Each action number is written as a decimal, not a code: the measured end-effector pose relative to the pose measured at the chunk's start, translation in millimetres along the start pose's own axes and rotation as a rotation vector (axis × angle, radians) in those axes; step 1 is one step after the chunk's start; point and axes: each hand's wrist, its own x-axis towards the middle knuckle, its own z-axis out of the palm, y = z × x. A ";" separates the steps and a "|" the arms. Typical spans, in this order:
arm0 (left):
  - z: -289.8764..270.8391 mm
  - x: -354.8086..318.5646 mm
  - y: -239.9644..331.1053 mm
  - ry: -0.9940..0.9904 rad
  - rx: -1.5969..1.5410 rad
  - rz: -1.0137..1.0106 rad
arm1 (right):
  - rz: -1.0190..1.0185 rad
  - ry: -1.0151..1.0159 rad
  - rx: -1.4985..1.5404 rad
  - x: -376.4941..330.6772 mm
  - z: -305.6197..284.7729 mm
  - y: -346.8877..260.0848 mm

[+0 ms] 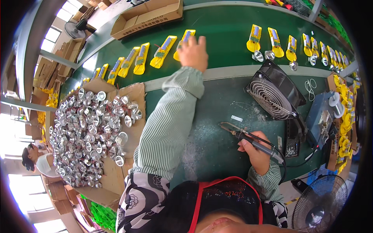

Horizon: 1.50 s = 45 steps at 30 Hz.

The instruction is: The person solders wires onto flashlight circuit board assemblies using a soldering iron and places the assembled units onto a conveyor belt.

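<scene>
My left hand (193, 52) reaches far out over the green conveyor belt (225, 31) and rests on a yellow flashlight half (184, 40), one of a row lying on the belt. My right hand (256, 154) is close to my body and grips a soldering iron (248, 139) by its dark handle. The iron's tip points left over the green workbench (217, 116). Whether the left fingers are closed round the yellow part is not visible.
A cardboard sheet with a heap of silver reflector cups (89, 132) lies at my left. A black extraction fan (274, 95) stands at the right, with a solder stand (326, 116) beyond. More yellow halves (278, 44) lie further right. A floor fan (320, 202) stands below.
</scene>
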 end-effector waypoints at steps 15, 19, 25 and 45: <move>-90.0 -154.9 -57.8 -0.177 -0.255 0.061 | -0.046 -0.076 -0.035 -11.0 17.1 -8.5; -131.9 -250.6 -58.0 -0.242 -0.235 0.055 | -0.049 -0.096 -0.062 -20.6 25.5 -10.2; -185.9 -293.4 -96.3 -0.297 -0.406 -0.044 | -0.045 -0.168 -0.115 -31.2 37.7 -10.8; -170.0 -288.4 -140.0 -0.231 -0.592 -0.216 | -0.022 -0.356 -0.030 -33.3 69.1 -2.0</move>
